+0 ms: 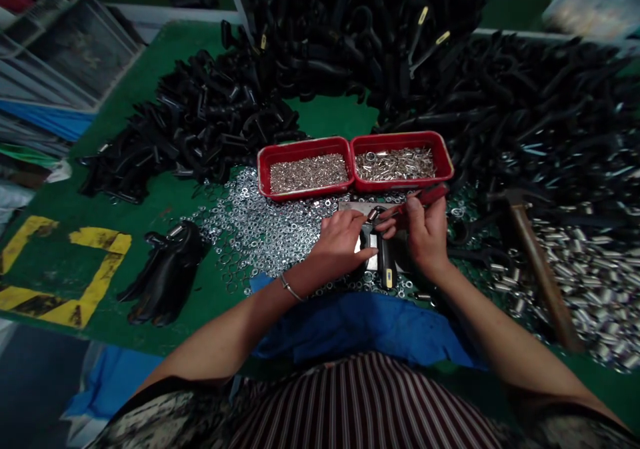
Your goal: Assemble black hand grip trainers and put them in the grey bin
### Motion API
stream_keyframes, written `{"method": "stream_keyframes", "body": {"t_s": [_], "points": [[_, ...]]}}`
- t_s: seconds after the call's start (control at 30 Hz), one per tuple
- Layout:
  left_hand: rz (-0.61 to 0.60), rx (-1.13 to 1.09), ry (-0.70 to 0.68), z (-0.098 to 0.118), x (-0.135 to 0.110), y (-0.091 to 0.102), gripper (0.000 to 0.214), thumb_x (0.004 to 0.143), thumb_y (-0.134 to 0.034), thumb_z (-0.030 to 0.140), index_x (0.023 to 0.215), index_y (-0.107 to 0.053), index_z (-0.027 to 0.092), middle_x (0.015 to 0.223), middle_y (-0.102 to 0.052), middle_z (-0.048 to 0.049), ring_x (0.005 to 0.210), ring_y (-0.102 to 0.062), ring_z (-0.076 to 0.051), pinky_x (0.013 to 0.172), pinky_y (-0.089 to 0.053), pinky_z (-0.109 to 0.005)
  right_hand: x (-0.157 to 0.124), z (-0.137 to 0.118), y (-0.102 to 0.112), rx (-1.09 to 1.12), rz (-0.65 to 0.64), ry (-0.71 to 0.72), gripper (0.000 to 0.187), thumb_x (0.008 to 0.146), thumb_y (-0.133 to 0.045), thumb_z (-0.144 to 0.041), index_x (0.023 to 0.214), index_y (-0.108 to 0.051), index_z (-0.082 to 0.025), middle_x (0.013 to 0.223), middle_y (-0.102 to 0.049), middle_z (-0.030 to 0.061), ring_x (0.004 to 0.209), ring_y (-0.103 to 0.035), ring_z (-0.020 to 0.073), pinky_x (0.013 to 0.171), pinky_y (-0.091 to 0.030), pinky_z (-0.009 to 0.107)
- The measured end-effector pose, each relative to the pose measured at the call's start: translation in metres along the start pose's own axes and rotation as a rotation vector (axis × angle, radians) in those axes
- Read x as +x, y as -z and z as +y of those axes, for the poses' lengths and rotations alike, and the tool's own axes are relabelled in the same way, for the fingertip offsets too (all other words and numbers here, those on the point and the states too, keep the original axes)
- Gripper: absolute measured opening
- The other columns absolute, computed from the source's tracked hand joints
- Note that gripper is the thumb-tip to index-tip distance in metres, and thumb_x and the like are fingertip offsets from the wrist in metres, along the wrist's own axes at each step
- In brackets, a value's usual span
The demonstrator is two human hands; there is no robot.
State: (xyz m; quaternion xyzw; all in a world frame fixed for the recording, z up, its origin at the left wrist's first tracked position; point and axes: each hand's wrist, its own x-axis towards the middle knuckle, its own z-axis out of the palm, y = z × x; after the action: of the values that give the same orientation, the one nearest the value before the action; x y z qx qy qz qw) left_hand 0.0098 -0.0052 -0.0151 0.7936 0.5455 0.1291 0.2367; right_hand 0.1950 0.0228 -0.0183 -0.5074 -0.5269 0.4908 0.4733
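My right hand [429,236] is closed around a slim tool with a red handle [434,194], its thin end pointing left toward a small metal coil spring [373,214]. The spring sits at the top of a black handle-shaped part [386,262] with a yellow label. This part lies on a metal block [355,206] in front of me. From the left, my left hand [341,239] steadies the black part, fingertips together beside the spring and thumb stretched over the block. The fingers partly hide where they make contact.
Two red trays [306,192] of small metal pins stand behind the block. Loose nuts [270,229] spread leftward. Black parts [200,109] are heaped at the back and sides, with several in a left pile [167,276]. A hammer [543,269] lies right, beside metal springs [600,282].
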Motion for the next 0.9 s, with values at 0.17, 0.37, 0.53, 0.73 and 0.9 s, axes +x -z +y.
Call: {"method": "stream_keyframes", "body": {"t_s": [0.17,0.37,0.53,0.73,0.9], "points": [[0.009,-0.018,-0.005,0.000,-0.001,0.000,0.058,0.090,-0.065,0.044,0.139,-0.050,0.019,0.139,-0.055,-0.0104,0.128,-0.046,-0.032,0.107,-0.035,-0.049,0.002,0.002,-0.002,-0.040,-0.015,0.009,0.038,0.097,-0.049,-0.061,0.115,-0.034,-0.030,0.093,-0.073,0.0075,0.069,-0.074,0.0237,0.049,-0.056,0.034],[0.008,-0.015,-0.001,0.000,-0.002,0.001,0.058,0.090,-0.065,0.045,0.139,-0.050,0.018,0.138,-0.054,-0.0100,0.127,-0.046,-0.031,0.108,-0.035,-0.048,-0.008,-0.005,0.000,-0.371,-0.046,0.037,0.047,0.097,-0.046,-0.061,0.127,-0.036,-0.027,0.098,-0.073,0.0131,0.076,-0.074,0.0288,0.063,-0.057,0.042],[0.006,0.000,0.011,0.005,-0.004,0.003,0.056,0.091,-0.063,0.045,0.139,-0.049,0.020,0.138,-0.054,-0.0109,0.129,-0.046,-0.032,0.110,-0.034,-0.049,0.006,-0.017,-0.004,-0.757,-0.089,0.062,0.055,0.094,-0.045,-0.061,0.129,-0.042,-0.018,0.087,-0.072,0.0151,0.080,-0.071,0.0337,0.071,-0.053,0.045],[-0.013,0.020,0.035,0.013,-0.004,0.009,0.047,0.093,-0.059,0.041,0.132,-0.055,0.016,0.141,-0.052,-0.0132,0.128,-0.045,-0.034,0.106,-0.038,-0.050,0.021,-0.037,-0.014,-0.398,-0.315,0.029,0.061,0.093,-0.032,-0.076,0.119,-0.053,-0.025,0.066,-0.061,0.0021,0.052,-0.057,0.0213,0.053,-0.052,0.039],[-0.027,0.028,0.024,0.012,-0.001,0.011,0.049,0.091,-0.062,0.040,0.133,-0.053,0.017,0.137,-0.055,-0.0119,0.128,-0.046,-0.033,0.108,-0.038,-0.049,0.016,-0.028,0.009,-0.155,-0.217,0.014,0.059,0.093,-0.033,-0.076,0.124,-0.043,-0.027,0.075,-0.068,0.0020,0.049,-0.061,0.0192,0.050,-0.052,0.037]]}}
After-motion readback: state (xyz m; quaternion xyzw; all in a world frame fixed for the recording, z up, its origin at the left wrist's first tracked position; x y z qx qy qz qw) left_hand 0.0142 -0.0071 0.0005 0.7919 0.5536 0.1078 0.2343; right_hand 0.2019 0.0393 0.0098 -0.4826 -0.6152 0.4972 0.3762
